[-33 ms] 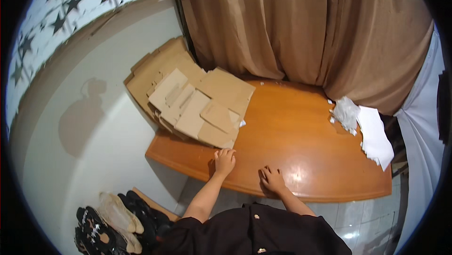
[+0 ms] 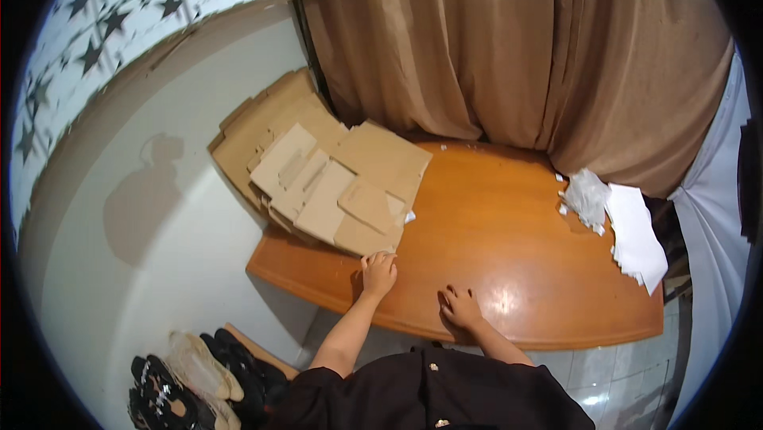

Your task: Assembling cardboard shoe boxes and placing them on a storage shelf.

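Note:
My left hand [image 2: 379, 274] lies palm down near the front edge of the wooden table [image 2: 493, 239]. Its slightly bent fingertips are at the near corner of a pile of flattened brown cardboard [image 2: 385, 156]; whether they touch it I cannot tell. To its right, my right hand [image 2: 461, 307] rests on the bare tabletop, fingers apart and a little curled. Neither hand holds anything. The cardboard pieces overlap on the table's left side, with the larger sheets leaning up against the wall.
On the table's right side lie a crumpled clear plastic bag [image 2: 587, 198] and a stack of white paper [image 2: 636, 231] with ragged edges. A brown curtain [image 2: 509, 48] hangs behind. Several shoes [image 2: 199, 366] stand at lower left, below the white wall [image 2: 199, 207].
The view has tilted slightly, so table, cardboard and paper sit a little lower in the picture. Both hands keep their poses.

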Demonstrator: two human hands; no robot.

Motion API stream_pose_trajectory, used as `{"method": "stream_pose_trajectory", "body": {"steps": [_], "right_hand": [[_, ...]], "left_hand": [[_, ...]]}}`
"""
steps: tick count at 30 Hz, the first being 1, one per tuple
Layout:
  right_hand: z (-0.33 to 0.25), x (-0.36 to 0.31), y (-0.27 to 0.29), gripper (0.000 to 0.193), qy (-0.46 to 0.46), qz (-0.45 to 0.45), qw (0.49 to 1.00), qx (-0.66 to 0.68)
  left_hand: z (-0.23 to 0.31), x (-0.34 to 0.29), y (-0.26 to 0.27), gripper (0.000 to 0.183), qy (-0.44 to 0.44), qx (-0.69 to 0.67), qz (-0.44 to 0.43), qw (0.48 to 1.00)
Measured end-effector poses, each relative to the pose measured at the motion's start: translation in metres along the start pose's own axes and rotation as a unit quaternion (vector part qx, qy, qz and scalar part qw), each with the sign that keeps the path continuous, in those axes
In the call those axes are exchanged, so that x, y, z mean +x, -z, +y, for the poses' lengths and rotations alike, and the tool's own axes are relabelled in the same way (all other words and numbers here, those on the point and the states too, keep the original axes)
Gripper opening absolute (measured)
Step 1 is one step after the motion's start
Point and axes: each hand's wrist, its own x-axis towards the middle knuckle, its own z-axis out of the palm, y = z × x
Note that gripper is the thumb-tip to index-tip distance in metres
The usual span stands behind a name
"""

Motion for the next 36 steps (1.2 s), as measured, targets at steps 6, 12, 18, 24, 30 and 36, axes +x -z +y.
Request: {"method": "stream_pose_trajectory", "body": {"steps": [6, 12, 18, 24, 30, 36], "right_hand": [[0.031, 0.051, -0.008, 0.030, 0.066, 0.003, 0.998, 0.014], [0.041, 0.060, -0.011, 0.027, 0.059, 0.013, 0.998, 0.029], [0.046, 0.053, -0.008, 0.024, 0.036, 0.032, 0.997, 0.060], [0.035, 0.045, 0.002, 0.025, -0.053, 0.038, 0.994, 0.092], [0.051, 0.020, 0.021, 0.029, -0.193, 0.208, 0.959, 0.019], [0.070, -0.030, 0.059, 0.049, -0.522, 0.255, 0.814, -0.015]], "left_hand": [[-0.026, 0.102, -0.019, 0.066, 0.134, 0.129, -0.109, 0.977], [-0.015, 0.161, -0.014, 0.095, 0.274, 0.184, -0.289, 0.899], [-0.059, 0.134, -0.041, 0.093, 0.218, 0.250, -0.323, 0.886], [-0.063, 0.116, -0.018, 0.091, 0.034, 0.276, -0.414, 0.867], [-0.065, 0.095, -0.010, 0.090, -0.159, 0.206, -0.456, 0.851], [-0.025, 0.071, -0.025, 0.096, -0.386, 0.101, -0.488, 0.776]]}}
